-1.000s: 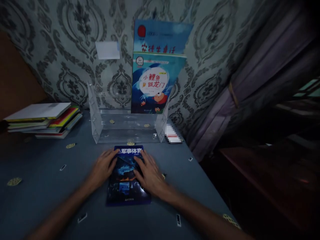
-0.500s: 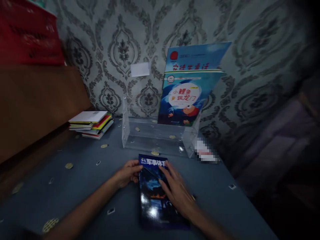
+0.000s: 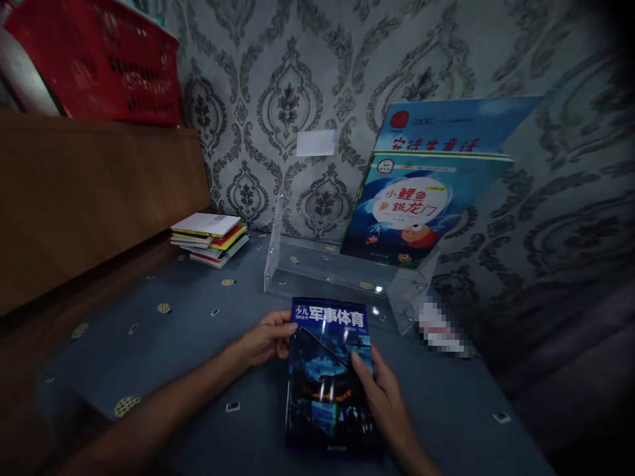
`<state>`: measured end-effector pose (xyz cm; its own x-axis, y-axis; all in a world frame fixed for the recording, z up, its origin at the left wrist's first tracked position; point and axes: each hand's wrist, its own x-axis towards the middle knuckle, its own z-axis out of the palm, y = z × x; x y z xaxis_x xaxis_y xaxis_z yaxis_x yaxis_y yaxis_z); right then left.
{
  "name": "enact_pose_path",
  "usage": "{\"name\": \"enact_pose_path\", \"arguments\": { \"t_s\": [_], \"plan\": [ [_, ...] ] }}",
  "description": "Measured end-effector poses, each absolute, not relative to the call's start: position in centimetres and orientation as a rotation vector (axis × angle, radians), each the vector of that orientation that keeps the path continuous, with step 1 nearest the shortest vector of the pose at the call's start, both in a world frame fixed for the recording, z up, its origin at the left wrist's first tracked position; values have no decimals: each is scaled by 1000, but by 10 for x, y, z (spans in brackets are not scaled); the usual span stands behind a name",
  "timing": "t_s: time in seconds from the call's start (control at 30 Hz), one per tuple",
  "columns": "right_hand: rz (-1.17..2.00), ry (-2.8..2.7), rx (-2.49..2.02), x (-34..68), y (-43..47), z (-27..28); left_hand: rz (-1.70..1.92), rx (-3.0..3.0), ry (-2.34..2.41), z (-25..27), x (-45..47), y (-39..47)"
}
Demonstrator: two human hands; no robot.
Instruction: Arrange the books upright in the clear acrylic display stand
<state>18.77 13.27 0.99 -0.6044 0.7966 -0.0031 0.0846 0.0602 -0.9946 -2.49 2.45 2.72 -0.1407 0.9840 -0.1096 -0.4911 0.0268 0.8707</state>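
Between my two hands is a dark blue book (image 3: pixel 327 383) with white Chinese lettering across the top of its glossy cover. My left hand (image 3: pixel 270 337) pinches its upper left edge, thumb on the cover and fingers beneath. On the other side, my right hand (image 3: pixel 384 390) grips the right edge, its thumb on the cover and the other fingers mostly behind. Just beyond the book stands a clear acrylic rack (image 3: pixel 317 277). Blue picture books lean in the rack's right part, the front one (image 3: pixel 411 205) showing a fish and the rear one (image 3: pixel 456 125) rising above it.
A stack of books (image 3: pixel 211 238) lies at the back left of the grey patterned tablecloth (image 3: pixel 198 357). A red basket (image 3: pixel 114 66) sits on a wooden cabinet (image 3: pixel 99 198) at left. A blurred-out item (image 3: pixel 441 330) lies right of the rack, and a white card (image 3: pixel 316 143) shows against the wallpaper.
My right hand has gone from lying over the cover to gripping the book's right edge. My left hand keeps its pinch. The view has shifted left, so the scene appears further right.
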Motion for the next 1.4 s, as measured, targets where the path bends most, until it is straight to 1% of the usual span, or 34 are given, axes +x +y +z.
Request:
{"name": "enact_pose_path", "arguments": {
  "t_s": [0.07,0.1,0.2,0.3,0.37,0.43,0.53,0.7,0.93,1.23,1.4],
  "plan": [
    [1650,-1752,-812,188,132,21,1482,745,980,35,-23,23],
    [1583,-1755,-784,189,133,26,1492,782,989,40,-22,23],
    [1163,-1794,-667,198,137,34,1536,978,994,59,-19,22],
    [784,-1848,-521,208,143,31,1563,1208,999,74,-17,20],
    [623,-1865,-464,213,146,25,1554,1285,1015,78,-15,18],
    [537,-1853,-438,215,148,17,1537,1304,1025,78,-12,16],
    [519,-1830,-403,215,149,8,1500,1327,1016,77,-5,13],
    [596,-1856,-404,217,148,3,1386,1433,1036,76,2,11],
    [619,-1958,-404,225,150,5,1250,1468,1286,60,0,7],
    [595,-2097,-450,233,159,17,1063,1642,1513,65,-5,6],
    [763,-2143,-466,233,166,27,1015,1732,1620,67,-7,9]
  ]
}}
